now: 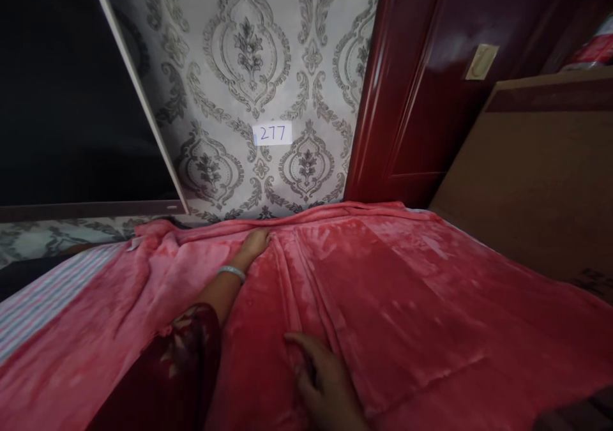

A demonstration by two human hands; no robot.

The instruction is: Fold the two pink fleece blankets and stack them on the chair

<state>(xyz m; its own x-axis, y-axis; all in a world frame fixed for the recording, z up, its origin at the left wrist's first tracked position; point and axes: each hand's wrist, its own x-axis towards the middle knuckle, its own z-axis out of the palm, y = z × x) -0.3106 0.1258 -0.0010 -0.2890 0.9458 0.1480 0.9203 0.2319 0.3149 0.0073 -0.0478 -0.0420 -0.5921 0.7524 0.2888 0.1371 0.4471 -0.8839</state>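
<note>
Head view shows me a pink blanket [383,290] spread across the bed, reaching the patterned wall [249,54] at the far edge. My left hand [253,242], bracelet [232,272] at the wrist, lies flat and released on the blanket near that wall. My right hand [325,380] rests close in, fingers loose, pressing a fold, grasping nothing. A label [272,133] reading 277 sits on the wall.

A plush pink-red blanket [407,303] covered a blue-and-white striped sheet [43,297]; behind it stood grey damask-patterned wallpaper [249,54], a glossy dark-red door [421,99] and a plain brown board [536,182].
</note>
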